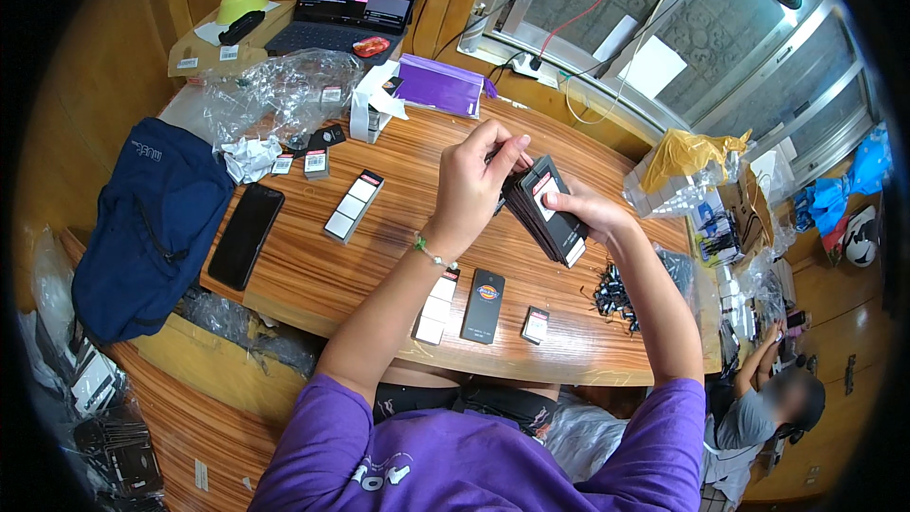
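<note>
Above the middle of the table, my right hand (595,210) grips a thick stack of black hang tags (544,204), thumb on the white label of the front tag. My left hand (474,178) is closed in a pinch at the stack's upper left corner. Whatever its fingertips hold is hidden. Near the front edge lie a stack of white-labelled tags (437,307), a black tag (483,305) with an orange emblem and a small tag (536,324) with a white label. Farther left is another stack of labelled tags (351,206).
A black phone (246,236) and blue bag (150,228) are at the left. Behind them lie clear plastic wrap (275,90), a laptop (343,9) and a purple folder (439,85). Black strings (614,296) are piled right. A co-worker (763,408) sits at far right.
</note>
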Action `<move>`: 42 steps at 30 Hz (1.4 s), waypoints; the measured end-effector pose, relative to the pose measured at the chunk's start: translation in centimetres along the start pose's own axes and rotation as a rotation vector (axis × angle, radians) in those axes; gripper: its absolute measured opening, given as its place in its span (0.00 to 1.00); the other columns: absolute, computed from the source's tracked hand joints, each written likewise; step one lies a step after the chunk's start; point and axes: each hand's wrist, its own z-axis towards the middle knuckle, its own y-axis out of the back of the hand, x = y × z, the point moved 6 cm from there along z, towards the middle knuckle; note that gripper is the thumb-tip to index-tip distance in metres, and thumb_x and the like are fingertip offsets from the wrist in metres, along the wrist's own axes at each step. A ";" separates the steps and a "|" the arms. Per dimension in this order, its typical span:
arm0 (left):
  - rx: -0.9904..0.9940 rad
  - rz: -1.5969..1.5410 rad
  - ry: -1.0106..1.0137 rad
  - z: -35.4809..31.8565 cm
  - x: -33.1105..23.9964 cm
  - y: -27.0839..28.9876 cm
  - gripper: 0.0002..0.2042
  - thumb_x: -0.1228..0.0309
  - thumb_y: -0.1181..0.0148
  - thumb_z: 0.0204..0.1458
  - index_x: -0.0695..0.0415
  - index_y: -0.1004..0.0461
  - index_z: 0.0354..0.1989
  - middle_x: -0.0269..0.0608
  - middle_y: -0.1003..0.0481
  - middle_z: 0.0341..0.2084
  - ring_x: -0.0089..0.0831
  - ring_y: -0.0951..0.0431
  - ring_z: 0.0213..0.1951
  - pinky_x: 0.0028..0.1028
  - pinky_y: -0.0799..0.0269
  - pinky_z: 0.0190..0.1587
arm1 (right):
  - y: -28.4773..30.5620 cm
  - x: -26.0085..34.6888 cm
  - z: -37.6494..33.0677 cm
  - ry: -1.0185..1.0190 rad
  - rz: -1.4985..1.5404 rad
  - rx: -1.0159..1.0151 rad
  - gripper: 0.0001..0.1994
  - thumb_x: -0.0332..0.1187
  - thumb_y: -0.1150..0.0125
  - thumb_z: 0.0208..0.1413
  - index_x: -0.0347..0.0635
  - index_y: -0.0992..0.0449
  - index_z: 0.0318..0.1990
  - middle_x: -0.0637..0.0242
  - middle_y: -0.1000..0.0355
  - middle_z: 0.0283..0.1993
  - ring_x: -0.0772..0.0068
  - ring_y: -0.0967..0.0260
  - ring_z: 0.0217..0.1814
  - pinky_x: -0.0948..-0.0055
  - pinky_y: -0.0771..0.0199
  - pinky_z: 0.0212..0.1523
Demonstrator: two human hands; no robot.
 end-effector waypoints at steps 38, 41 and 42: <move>0.561 -0.385 0.471 -5.2 7.2 -5.7 0.53 0.73 0.29 0.35 0.51 0.68 0.64 0.41 0.39 0.51 0.28 0.37 0.52 0.25 0.38 0.52 | -2.5 14.5 0.7 -0.544 -1.677 0.398 0.39 0.51 0.28 0.24 0.30 0.31 0.43 0.53 0.27 0.35 0.60 0.28 0.34 0.71 0.28 0.34; 0.558 -0.375 0.550 -5.8 7.6 -5.7 0.46 0.69 0.29 0.36 0.55 0.56 0.61 0.38 0.32 0.43 0.25 0.32 0.44 0.22 0.35 0.47 | -1.7 14.9 0.7 -0.550 -1.630 0.423 0.40 0.52 0.28 0.24 0.29 0.32 0.45 0.53 0.27 0.35 0.60 0.28 0.35 0.71 0.28 0.34; 0.504 -0.294 0.531 -5.6 7.8 -5.6 0.41 0.67 0.29 0.36 0.57 0.49 0.59 0.38 0.30 0.40 0.23 0.30 0.41 0.21 0.35 0.45 | -1.4 14.9 0.6 -0.575 -1.635 0.404 0.41 0.52 0.28 0.24 0.29 0.32 0.45 0.53 0.27 0.35 0.61 0.28 0.35 0.71 0.28 0.34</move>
